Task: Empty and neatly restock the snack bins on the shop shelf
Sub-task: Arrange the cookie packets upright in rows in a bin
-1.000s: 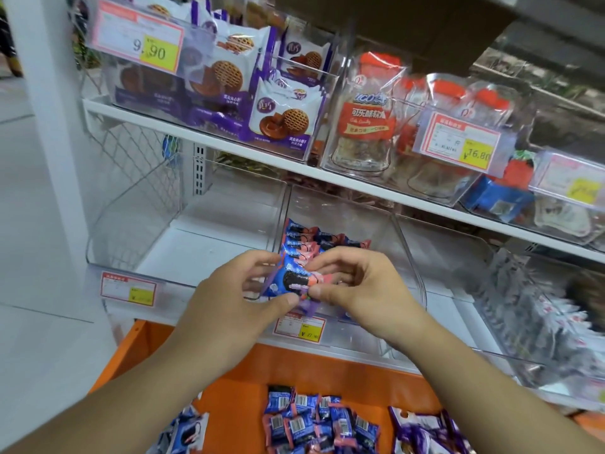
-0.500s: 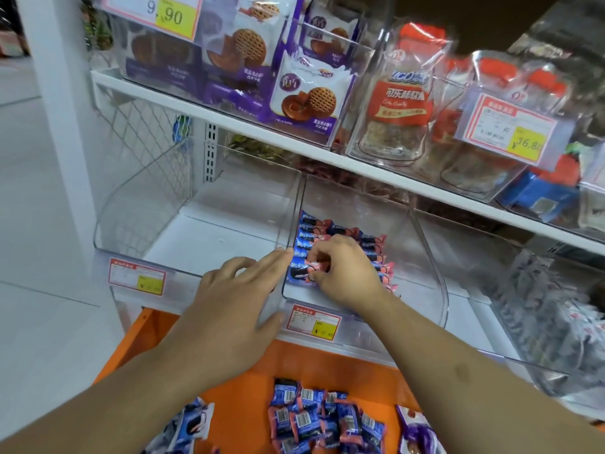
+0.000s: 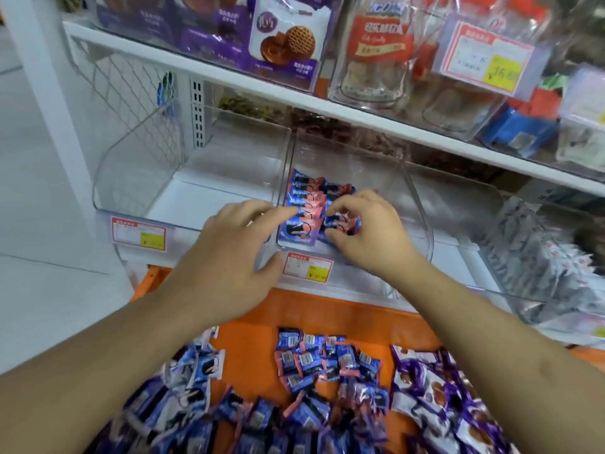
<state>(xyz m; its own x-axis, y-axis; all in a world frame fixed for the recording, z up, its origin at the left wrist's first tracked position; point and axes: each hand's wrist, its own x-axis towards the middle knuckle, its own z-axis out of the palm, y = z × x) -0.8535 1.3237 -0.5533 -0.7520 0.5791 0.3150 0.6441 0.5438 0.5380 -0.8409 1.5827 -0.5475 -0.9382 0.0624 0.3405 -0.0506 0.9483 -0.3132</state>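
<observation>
Your right hand pinches a blue-pink packet at the front of the middle bin, while your left hand, fingers straight, steadies the left row. Let go carelessly and the standing rows may topple.

Right hand covers the front packets of the second row; grip unclear. Price tag below the fingers: print unreadable. Loose packets run off the bottom edge.
</observation>
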